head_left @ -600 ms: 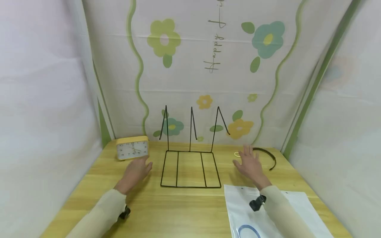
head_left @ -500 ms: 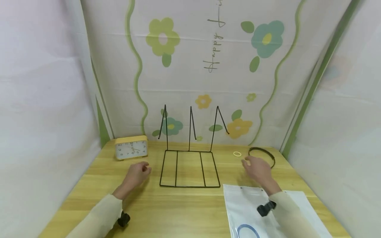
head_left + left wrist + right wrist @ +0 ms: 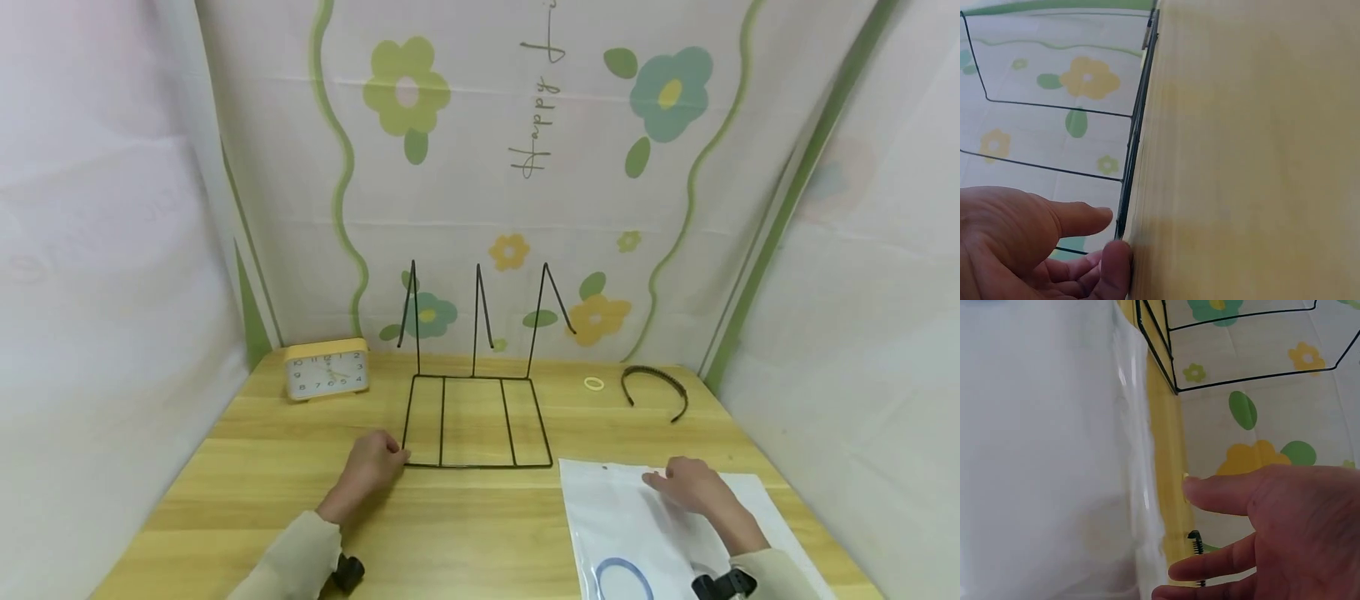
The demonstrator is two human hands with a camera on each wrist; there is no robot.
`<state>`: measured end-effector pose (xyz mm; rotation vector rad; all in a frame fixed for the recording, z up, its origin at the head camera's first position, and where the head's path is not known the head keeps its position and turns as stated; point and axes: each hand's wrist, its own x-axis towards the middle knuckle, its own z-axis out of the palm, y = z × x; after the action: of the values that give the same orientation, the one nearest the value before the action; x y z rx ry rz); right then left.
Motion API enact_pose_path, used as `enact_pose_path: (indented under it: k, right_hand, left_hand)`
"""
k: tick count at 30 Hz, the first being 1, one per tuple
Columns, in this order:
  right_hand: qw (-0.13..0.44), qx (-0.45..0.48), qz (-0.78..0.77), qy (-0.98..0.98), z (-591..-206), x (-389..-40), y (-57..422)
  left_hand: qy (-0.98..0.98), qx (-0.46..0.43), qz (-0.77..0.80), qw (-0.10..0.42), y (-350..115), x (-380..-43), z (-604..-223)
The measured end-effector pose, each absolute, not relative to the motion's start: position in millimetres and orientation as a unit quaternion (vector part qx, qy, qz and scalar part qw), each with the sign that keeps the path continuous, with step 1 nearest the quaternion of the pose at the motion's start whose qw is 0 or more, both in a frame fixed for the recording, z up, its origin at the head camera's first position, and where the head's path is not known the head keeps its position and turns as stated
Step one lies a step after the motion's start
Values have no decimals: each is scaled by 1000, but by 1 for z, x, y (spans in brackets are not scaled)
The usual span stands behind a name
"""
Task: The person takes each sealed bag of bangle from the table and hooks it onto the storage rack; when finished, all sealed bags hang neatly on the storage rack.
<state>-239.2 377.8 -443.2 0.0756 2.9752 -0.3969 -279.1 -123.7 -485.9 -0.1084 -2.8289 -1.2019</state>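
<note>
A black wire rack (image 3: 477, 463) with three upright prongs stands in the middle of the wooden table. My left hand (image 3: 372, 461) is at its front-left corner. In the left wrist view, the fingertips (image 3: 1116, 259) lie close against the base wire, while the thumb (image 3: 1088, 219) stands apart from them; contact is hard to tell. Over a white plastic bag (image 3: 607, 517) marked with a blue ring, my right hand (image 3: 693, 483) hovers with thumb and fingers spread apart. The right wrist view shows nothing between them.
A yellow alarm clock (image 3: 327, 371) stands at the back left. Behind the bag lie a small pale yellow ring (image 3: 594, 384) and a dark toothed headband (image 3: 660, 374). Flowered white cloth (image 3: 465, 192) hangs behind the table and along both sides.
My left hand has moved from near the clock right and forward to the rack's corner. My right hand has drawn back from the headband to above the bag, leaving the headband uncovered.
</note>
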Motion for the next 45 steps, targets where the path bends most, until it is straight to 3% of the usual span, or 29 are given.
enact_pose_path:
  k: [8, 22, 30, 39, 45]
  right_hand:
    - [61, 62, -151, 985, -463, -241, 369]
    - [48, 80, -126, 988, -465, -241, 349]
    - [-3, 97, -261, 960, -476, -244, 367]
    - [-49, 61, -406, 910, -445, -231, 367]
    - [-47, 28, -494, 868, -420, -226, 345]
  left_hand:
    - [-919, -25, -392, 24, -123, -282, -490]
    - [-918, -51, -392, -21, -130, -289, -482]
    - [-907, -56, -416, -40, -126, -285, -482]
    - [-919, -62, -389, -12, -124, -286, -488]
    - [-922, -60, -382, -14, -125, -287, -486]
